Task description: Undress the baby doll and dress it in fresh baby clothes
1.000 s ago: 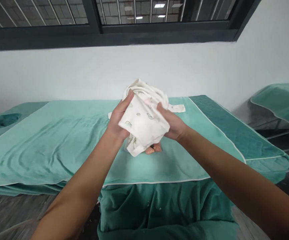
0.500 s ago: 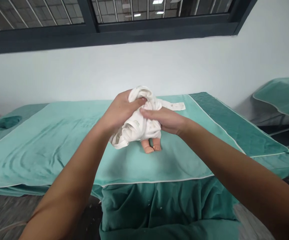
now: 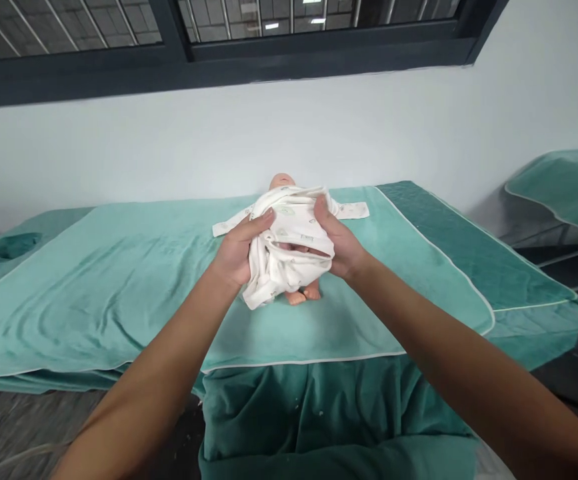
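My left hand (image 3: 241, 250) and my right hand (image 3: 341, 243) each grip one side of a white baby garment (image 3: 293, 227) with a small printed pattern. Thumbs press on its front, and the cloth gapes open between them. Behind and below it, a baby doll (image 3: 282, 180) lies on the light green sheet (image 3: 359, 320). Only the top of its head and its feet (image 3: 296, 298) show past the cloth; its body is hidden. White sleeves (image 3: 353, 211) stretch out to both sides of the doll. Whether the garment touches the doll, I cannot tell.
The sheet covers a bed against a white wall (image 3: 119, 147), below a dark window frame (image 3: 319, 57) with bars. Dark green fabric (image 3: 339, 413) hangs at the near edge. Another green-covered surface (image 3: 563, 177) stands at the right.
Half a second ago my hands were close together with the garment bunched. Now they are apart, holding it spread with its opening showing, slightly lower than one second ago. The doll's head has come into view.
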Tool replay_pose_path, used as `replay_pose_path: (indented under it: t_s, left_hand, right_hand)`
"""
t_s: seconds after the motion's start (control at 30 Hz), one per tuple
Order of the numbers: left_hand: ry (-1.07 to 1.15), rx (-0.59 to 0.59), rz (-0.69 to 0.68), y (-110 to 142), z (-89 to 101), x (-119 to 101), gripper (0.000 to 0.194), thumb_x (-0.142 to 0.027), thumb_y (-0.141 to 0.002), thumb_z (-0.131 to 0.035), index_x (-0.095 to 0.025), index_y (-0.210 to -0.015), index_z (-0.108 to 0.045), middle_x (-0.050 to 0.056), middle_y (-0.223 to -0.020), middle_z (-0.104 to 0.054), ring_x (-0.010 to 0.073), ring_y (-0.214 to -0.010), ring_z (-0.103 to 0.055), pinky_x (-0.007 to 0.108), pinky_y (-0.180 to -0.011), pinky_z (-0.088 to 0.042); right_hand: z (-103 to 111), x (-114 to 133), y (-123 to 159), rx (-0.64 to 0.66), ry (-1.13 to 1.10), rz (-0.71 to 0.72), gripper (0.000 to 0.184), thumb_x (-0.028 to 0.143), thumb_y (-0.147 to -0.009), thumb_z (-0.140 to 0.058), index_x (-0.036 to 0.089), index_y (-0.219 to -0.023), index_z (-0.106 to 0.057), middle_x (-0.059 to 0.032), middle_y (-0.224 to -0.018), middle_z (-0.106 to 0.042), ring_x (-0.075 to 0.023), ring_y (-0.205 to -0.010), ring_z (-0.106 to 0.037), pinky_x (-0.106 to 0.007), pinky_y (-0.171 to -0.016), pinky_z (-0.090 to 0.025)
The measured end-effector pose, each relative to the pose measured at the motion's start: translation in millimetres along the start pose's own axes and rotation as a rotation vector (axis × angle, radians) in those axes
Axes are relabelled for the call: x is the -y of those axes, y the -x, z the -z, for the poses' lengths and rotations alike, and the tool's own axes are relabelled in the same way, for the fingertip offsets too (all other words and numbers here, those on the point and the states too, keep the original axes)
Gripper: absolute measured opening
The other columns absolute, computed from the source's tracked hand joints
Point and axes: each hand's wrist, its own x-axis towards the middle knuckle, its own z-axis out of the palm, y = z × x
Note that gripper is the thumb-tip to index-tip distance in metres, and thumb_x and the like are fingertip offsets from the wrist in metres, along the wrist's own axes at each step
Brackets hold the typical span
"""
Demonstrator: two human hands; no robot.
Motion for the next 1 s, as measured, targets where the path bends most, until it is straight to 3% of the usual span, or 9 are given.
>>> replay_pose_path:
  t_s: [0.17,0.33,0.47,0.57,0.67,0.73,0.9,1.0]
  left_hand:
    - [0.026,0.132,0.082,1,-3.2,14,0.039,-0.055,-0.08,-0.071,-0.018,-0.091,-0.065,-0.004,-0.042,-0.044,0.0152,-0.041,-0.05,0.03,-0.05,-0.049]
    - [-0.123,0.19,0.228,6,-2.3,12,0.035,-0.052,-0.084,-0.072,-0.019,-0.079,-0.06,-0.004,-0.045,-0.045,0.0131,-0.042,-0.044,0.028,-0.049,-0.04]
    - [-0.247,0.168,0.265,7,0.0,5,0.035,-0.053,-0.083,-0.073,-0.02,-0.08,-0.061,-0.005,-0.046,-0.042,0.0091,-0.04,-0.033,0.026,-0.045,-0.029]
    - [-0.207,0.143,0.368,5,2.2,15,0.035,-0.049,-0.081,-0.076,-0.019,-0.076,-0.06,-0.004,-0.051,-0.045,0.0074,-0.041,-0.033,0.024,-0.044,-0.025]
    - [-0.22,0.106,0.481,2,1.7,37,0.031,-0.042,-0.077,-0.078,-0.017,-0.075,-0.061,-0.003,-0.054,-0.048,0.0073,-0.043,-0.035,0.024,-0.044,-0.025]
    - [-0.34,0.097,0.486,0,-1.7,50,0.026,-0.041,-0.078,-0.074,-0.016,-0.08,-0.066,0.0,-0.061,-0.057,0.0097,-0.048,-0.042,0.025,-0.046,-0.029]
    - [-1.016,0.146,0.342,-7,-19.1,59,0.023,-0.037,-0.084,-0.058,-0.018,-0.085,-0.07,0.009,-0.1,-0.074,0.024,-0.09,-0.065,0.03,-0.072,-0.045]
    - [-1.205,0.214,0.371,-8,-28.6,54,0.026,-0.036,-0.087,-0.053,-0.017,-0.087,-0.071,0.012,-0.106,-0.075,0.0275,-0.099,-0.066,0.03,-0.076,-0.045]
  right_hand:
    - [16,-21,8,0.035,-0.111,-0.035,0.075,0.083,-0.087,-0.045,0.018,-0.118,-0.068,-0.0109,-0.096,-0.076,-0.0287,-0.099,-0.073,-0.038,-0.08,-0.061]
    - [34,-16,14,-0.033,-0.125,-0.005,0.059,0.068,-0.089,-0.058,0.021,-0.122,-0.067,-0.0079,-0.109,-0.075,-0.0269,-0.107,-0.07,-0.04,-0.092,-0.058]
    - [46,-9,22,0.064,-0.036,-0.127,0.053,0.06,-0.082,-0.073,0.018,-0.115,-0.072,-0.0081,-0.102,-0.076,-0.0255,-0.098,-0.072,-0.036,-0.087,-0.058]
    - [47,-15,33,0.091,0.088,-0.22,0.049,0.05,-0.078,-0.081,0.016,-0.112,-0.073,-0.0087,-0.102,-0.076,-0.0243,-0.096,-0.071,-0.034,-0.085,-0.057]
    - [42,-32,48,-0.058,0.226,-0.261,0.048,0.044,-0.076,-0.083,0.017,-0.114,-0.073,-0.0102,-0.112,-0.075,-0.0269,-0.105,-0.068,-0.038,-0.092,-0.055]
    - [39,-47,59,-0.184,0.301,-0.261,0.049,0.044,-0.075,-0.082,0.018,-0.115,-0.073,-0.0106,-0.115,-0.074,-0.0303,-0.11,-0.066,-0.042,-0.095,-0.054]
    - [37,-82,78,-0.384,0.407,-0.232,0.052,0.046,-0.077,-0.076,0.02,-0.122,-0.071,-0.0089,-0.118,-0.073,-0.034,-0.115,-0.064,-0.047,-0.097,-0.053]
    - [35,-94,83,-0.457,0.431,-0.223,0.049,0.046,-0.078,-0.074,0.02,-0.119,-0.071,-0.0085,-0.116,-0.074,-0.0342,-0.113,-0.065,-0.046,-0.097,-0.054]
